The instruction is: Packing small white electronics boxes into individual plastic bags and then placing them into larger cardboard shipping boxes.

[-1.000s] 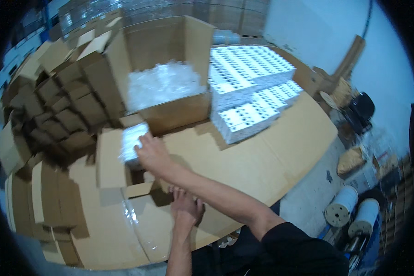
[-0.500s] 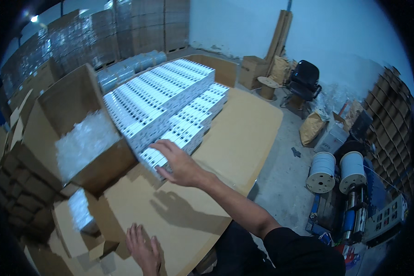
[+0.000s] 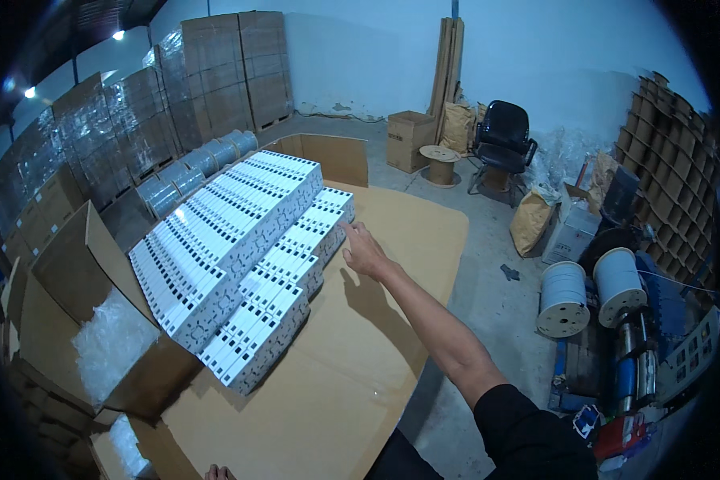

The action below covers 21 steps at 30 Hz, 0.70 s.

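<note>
My right hand [image 3: 364,250] reaches far across the cardboard-covered table [image 3: 360,360], fingers apart, holding nothing. Its fingertips are right beside the far end of the lower row of small white boxes [image 3: 292,276]. A taller stack of the same white boxes [image 3: 224,232] lies behind that row. Only the fingertips of my left hand [image 3: 218,473] show at the bottom edge, resting on the cardboard; whether it holds anything is hidden.
An open cardboard carton with clear plastic bags [image 3: 108,344] stands at the left. Wrapped pallets of cartons [image 3: 136,120] line the back wall. On the floor to the right are two white wire spools [image 3: 588,292], a black chair [image 3: 502,144] and sacks [image 3: 532,220].
My head has turned to the right, bringing the white boxes to the middle. My right hand has moved along the row of boxes to its far end. My left hand has dropped to the bottom edge.
</note>
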Tool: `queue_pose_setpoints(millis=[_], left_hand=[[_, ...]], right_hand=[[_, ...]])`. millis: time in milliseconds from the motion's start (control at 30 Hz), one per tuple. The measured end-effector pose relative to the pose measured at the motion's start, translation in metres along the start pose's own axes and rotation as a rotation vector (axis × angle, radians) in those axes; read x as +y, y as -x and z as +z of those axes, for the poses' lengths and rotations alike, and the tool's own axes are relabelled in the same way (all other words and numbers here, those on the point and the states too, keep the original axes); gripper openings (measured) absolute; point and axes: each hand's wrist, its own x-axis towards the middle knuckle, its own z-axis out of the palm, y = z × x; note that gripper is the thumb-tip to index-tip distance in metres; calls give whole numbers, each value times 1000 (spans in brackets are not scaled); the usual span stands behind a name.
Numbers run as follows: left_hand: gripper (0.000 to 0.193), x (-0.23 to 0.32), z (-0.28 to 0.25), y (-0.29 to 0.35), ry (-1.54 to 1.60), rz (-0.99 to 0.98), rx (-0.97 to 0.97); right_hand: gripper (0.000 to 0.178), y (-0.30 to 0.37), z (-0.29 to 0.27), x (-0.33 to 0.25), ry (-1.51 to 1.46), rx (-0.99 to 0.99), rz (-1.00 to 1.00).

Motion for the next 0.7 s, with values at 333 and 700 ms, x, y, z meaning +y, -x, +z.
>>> queue_pose_setpoints(millis=[333, 700], left_hand=[[41, 9, 1, -12, 28, -75, -19], [41, 3, 3, -3, 52, -101, -31]], right_hand=[[45, 15, 24, -23, -25, -34, -460], [42, 34, 19, -14, -141, -90, -368]])
